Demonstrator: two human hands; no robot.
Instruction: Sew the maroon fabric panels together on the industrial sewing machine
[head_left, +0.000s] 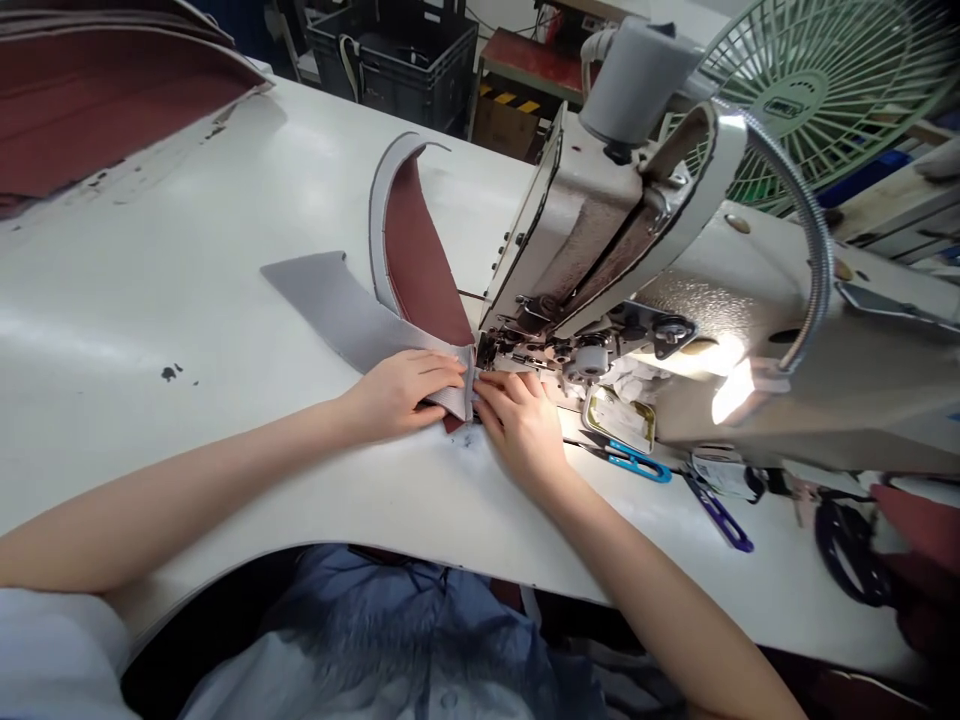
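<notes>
A grey fabric piece (322, 308) with a maroon side (421, 255) curls up from the white table, its near end against the sewing machine (592, 230). My left hand (401, 397) grips this end, fingers on top and thumb along the lower edge. Close by on the right, my right hand (523, 425) has its fingers bent together at the fabric's edge, just beside the machine's presser foot area. Its fingertips pinch the edge there, partly hidden. The needle itself cannot be made out.
Blue thread snips (639, 462), purple snips (720, 515) and a small tin (619, 418) lie right of my hands. Stacked maroon panels (112, 110) occupy the table's far left. A lit lamp (733, 392) and a green fan (795, 100) stand by the machine; a dark crate (390, 75) is behind.
</notes>
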